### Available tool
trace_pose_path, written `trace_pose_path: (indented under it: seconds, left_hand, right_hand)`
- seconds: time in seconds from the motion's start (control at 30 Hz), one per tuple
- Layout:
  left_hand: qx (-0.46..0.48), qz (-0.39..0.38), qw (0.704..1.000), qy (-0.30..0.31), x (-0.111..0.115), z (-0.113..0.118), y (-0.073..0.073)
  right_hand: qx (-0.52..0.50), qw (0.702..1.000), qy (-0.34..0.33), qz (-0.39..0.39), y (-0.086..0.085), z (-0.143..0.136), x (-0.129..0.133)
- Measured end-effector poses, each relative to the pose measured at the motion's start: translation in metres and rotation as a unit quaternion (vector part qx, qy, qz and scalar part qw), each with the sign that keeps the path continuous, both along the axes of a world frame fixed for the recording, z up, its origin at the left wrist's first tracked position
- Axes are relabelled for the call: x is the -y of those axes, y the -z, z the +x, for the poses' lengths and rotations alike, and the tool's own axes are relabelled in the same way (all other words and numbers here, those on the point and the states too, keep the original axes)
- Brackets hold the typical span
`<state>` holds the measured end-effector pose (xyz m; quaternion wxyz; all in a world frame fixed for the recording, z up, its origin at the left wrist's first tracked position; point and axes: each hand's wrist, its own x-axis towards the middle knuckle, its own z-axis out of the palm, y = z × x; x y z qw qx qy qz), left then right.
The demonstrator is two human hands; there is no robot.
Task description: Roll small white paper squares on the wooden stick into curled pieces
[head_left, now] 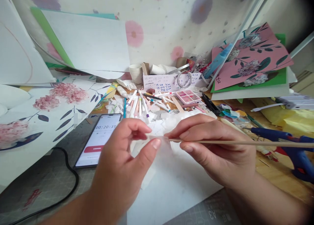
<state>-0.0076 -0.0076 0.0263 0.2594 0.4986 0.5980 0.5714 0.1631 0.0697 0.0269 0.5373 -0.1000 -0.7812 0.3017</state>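
Over a white sheet of paper (pixel 169 199), my left hand (pixel 125 156) has its thumb and fingers curled around a small, thin translucent piece of tissue paper (pixel 165 142). My right hand (pixel 216 143) pinches a thin wooden stick (pixel 267 142) between thumb and fingertips. The stick lies almost level, with its long end running off to the right. Its left end is close to the tissue paper; whether it touches cannot be made out. More white paper scraps (pixel 148 179) lie below the hands, partly hidden by them.
Left of my hands lies a phone (pixel 98 136) showing a timer, with a black cable (pixel 73 176) nearby. Flower artwork (pixel 66 120) stretches along the left. Behind are markers (pixel 142 104), a pink palette (pixel 187 96) and paper cups (pixel 135 73). A blue glue gun (pixel 277 135) sits right.
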Motion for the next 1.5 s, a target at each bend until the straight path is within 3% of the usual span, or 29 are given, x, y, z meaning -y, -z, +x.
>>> trace_pose_path:
  seconds: [0.07,0.13,0.37,0.57,0.8,1.0,1.3,1.5]
  left_hand:
    - [-0.121,0.055,0.991,-0.030,0.004,-0.001,-0.005]
    - [-0.163,0.057,0.985,0.003,0.005,-0.001,-0.008]
    - [-0.134,0.014,0.989,0.054,-0.006,0.001,-0.003]
    - [-0.098,-0.014,0.994,0.054,-0.007,0.002,-0.006]
    - [-0.133,-0.025,0.990,0.039,-0.006,0.004,-0.006]
    - [-0.139,-0.048,0.986,0.082,-0.006,0.000,-0.003]
    - [-0.061,-0.099,0.991,0.068,-0.009,-0.004,0.008]
    - [-0.013,-0.088,0.994,0.060,-0.011,-0.004,0.011]
  right_hand:
    - [0.003,1.000,0.006,0.012,0.000,0.000,0.000]
    - [0.011,1.000,0.003,0.018,0.000,0.001,0.001]
    - [0.049,0.997,-0.003,0.061,-0.002,0.004,0.003]
    - [0.105,0.989,-0.005,0.101,-0.005,0.005,0.001]
    - [0.116,0.985,0.011,0.126,-0.007,0.006,0.001]
    - [0.089,0.992,0.018,0.086,-0.002,0.004,0.001]
    - [-0.005,0.999,-0.006,-0.036,0.001,-0.001,-0.002]
    - [-0.055,0.994,-0.008,-0.099,0.007,0.000,-0.006]
